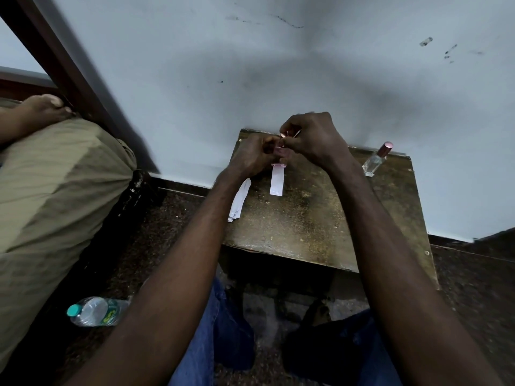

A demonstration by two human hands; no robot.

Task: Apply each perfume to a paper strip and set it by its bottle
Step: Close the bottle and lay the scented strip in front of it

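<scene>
Both my hands meet over the back of a small worn wooden table (306, 218). My left hand (250, 157) grips a small pink perfume bottle (279, 160), mostly hidden by its fingers. My right hand (312, 140) pinches a small shiny cap or top piece (289, 133) just above that bottle. One white paper strip (276, 181) lies flat on the table right below the bottle. A bundle of white paper strips (238, 201) lies at the table's left edge. A second clear perfume bottle (376, 160) with a pink cap stands at the back right.
The table stands against a pale wall (278, 65). On the dark floor to the left lies a plastic water bottle (94, 312) with a teal cap. Another person's leg in olive trousers (55, 176) fills the left side. My knees in blue jeans (217, 330) are below the table.
</scene>
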